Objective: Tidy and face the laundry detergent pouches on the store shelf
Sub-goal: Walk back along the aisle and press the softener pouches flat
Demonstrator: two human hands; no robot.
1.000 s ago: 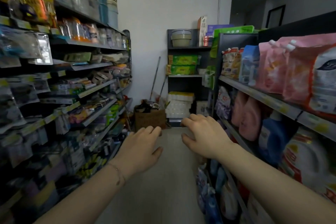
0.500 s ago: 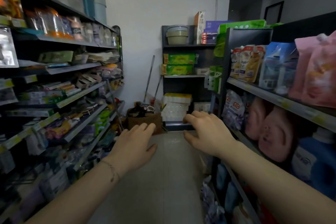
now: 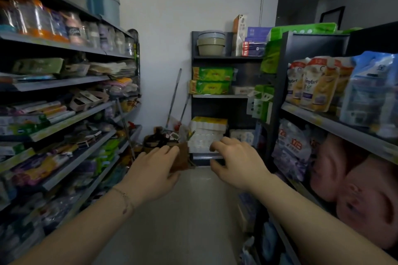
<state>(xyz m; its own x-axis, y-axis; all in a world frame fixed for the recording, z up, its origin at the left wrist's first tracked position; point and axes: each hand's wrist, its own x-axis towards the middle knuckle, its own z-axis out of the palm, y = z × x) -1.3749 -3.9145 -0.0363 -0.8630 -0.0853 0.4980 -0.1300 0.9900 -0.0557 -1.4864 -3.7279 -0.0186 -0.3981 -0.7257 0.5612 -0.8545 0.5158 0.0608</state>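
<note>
Detergent pouches fill the right-hand shelves: yellow-and-white spouted pouches and a blue pouch on the upper shelf, a purple-white pouch and pink bottles one level down. My left hand and my right hand hover in the aisle at mid-frame, both empty with fingers loosely bent. Neither hand touches a pouch; the right hand is a little left of the purple-white pouch.
A narrow aisle floor runs ahead between two shelf units. The left shelves hold mixed small goods. At the far end stand a dark rack with tissue packs, a brown box and mop handles.
The view has moved forward along the aisle and turned slightly left, so the pink upper pouches left the frame. Both hands stay raised and empty in about the same pose.
</note>
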